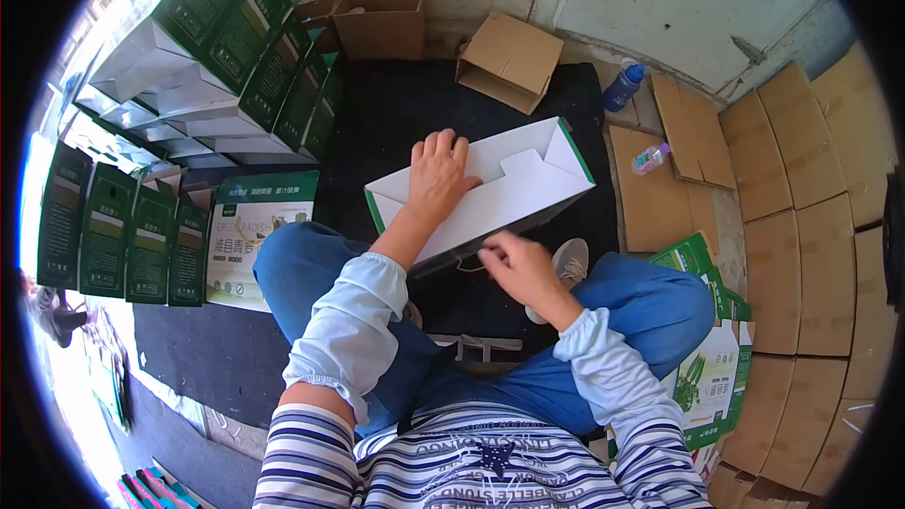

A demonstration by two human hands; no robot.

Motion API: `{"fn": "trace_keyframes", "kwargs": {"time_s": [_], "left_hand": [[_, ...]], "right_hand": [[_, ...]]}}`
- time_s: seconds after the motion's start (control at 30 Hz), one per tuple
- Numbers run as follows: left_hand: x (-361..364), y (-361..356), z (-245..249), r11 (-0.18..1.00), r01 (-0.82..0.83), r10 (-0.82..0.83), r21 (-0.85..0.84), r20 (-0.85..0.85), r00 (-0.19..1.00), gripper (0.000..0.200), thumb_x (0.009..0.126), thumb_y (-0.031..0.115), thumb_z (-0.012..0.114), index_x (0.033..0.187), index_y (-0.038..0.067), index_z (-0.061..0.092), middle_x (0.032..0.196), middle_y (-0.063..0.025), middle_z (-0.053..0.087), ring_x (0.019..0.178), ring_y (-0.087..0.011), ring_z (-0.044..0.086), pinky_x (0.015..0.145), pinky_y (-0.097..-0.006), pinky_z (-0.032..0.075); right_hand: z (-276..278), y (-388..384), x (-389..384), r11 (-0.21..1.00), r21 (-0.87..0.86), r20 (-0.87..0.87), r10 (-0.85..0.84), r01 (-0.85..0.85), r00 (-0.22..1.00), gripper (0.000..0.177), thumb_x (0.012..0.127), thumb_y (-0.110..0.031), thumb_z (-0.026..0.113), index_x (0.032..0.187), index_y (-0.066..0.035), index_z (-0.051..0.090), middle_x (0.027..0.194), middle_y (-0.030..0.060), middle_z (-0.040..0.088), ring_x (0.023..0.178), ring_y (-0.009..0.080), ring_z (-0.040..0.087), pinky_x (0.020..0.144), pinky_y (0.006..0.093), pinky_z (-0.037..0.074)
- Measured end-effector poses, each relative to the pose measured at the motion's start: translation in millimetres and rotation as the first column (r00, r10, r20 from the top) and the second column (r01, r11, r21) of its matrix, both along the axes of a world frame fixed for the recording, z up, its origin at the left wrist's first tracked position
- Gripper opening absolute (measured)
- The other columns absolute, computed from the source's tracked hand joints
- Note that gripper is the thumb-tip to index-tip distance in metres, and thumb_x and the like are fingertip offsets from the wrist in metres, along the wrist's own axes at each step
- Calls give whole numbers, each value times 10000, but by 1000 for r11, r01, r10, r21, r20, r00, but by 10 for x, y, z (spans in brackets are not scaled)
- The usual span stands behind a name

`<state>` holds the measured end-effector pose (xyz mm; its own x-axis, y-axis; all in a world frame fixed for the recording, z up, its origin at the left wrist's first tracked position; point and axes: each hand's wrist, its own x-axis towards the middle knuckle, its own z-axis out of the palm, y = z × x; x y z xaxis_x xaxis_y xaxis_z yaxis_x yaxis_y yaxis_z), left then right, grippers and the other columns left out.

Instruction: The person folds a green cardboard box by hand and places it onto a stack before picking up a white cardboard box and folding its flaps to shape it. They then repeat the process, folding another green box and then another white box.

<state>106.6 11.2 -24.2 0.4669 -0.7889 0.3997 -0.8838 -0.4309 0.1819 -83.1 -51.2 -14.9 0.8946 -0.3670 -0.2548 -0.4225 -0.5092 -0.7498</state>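
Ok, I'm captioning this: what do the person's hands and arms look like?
The left hand and right hand are gloveless. Above the wrists come pale blue oversleeves with gathered ends, then white and dark blue striped shirt sleeves, with a bare gap between on the left.

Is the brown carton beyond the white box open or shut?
Open: the carton's near end is uncovered, showing its hollow inside.

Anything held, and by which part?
White-and-green carton, steadied, not clearly gripped: left hand across its white top, fingers over the far edge. Right hand at the near side; grip on thin cord there: can't tell.
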Motion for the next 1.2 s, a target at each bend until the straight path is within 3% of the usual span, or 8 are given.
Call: {"fn": "trace_keyframes", "kwargs": {"time_s": [0.03,0.07,0.1,0.17,0.2,0.57,0.83,1.2], "left_hand": [[-38,38,-7,1000,-2,2,5,-11,1000,519,669,311,778,1085,68,588,1115,-103,546,1069,-284,499,881,-363,406],[-72,59,-54,1000,19,-19,-1,24,1000,419,679,306,774,963,60,590,1020,-102,545,977,-274,521,831,-376,430],[-84,77,-129,1000,12,-12,15,1,1000,404,688,305,768,955,60,590,1010,-103,543,968,-271,523,819,-377,435],[-116,82,-240,999,10,-8,42,-41,999,376,706,303,756,939,60,590,989,-104,539,950,-264,526,796,-379,445],[-144,100,-235,998,25,-23,56,-50,998,379,712,315,750,936,56,588,984,-108,538,949,-270,527,789,-383,448],[-688,654,-126,973,119,-124,199,15,992,653,735,419,699,1186,-16,514,1059,-149,523,1002,-305,508,824,-398,448],[-643,654,-211,959,187,-176,211,-72,982,594,763,403,681,1164,-7,529,1014,-140,541,952,-294,526,821,-387,452],[-763,735,-185,975,164,-157,152,-56,986,560,771,418,677,1126,5,544,1055,-152,532,991,-302,512,851,-402,426]], "right_hand": [[109,-53,-14,912,-392,-5,128,-120,992,496,834,-306,658,1235,-63,498,1141,148,541,956,292,614,757,363,515],[203,-126,5,809,-582,134,197,-84,971,557,780,-303,704,1247,-78,501,1204,152,507,1058,317,552,838,393,478],[268,-222,39,673,-739,251,285,-6,925,623,726,-301,749,1260,-93,504,1267,156,473,1160,342,490,919,423,440],[307,-452,99,576,-800,16,302,-169,953,761,694,-271,778,1348,-103,426,1397,150,373,1303,336,341,1042,436,331],[199,-574,124,586,-778,-100,240,-227,966,795,680,-269,790,1365,-122,414,1419,147,348,1300,342,351,1050,427,329],[-87,-810,133,643,-724,-69,293,-250,954,759,672,-278,789,1343,-163,455,1356,132,435,1257,335,398,1014,438,359],[-69,-858,120,687,-644,-172,300,-337,938,683,701,-303,764,1310,-150,495,1337,139,464,1212,323,433,991,445,373],[-90,-819,-36,643,-744,32,302,-179,953,575,729,-327,756,1215,-90,560,1218,125,518,1168,311,466,979,406,395]]}}
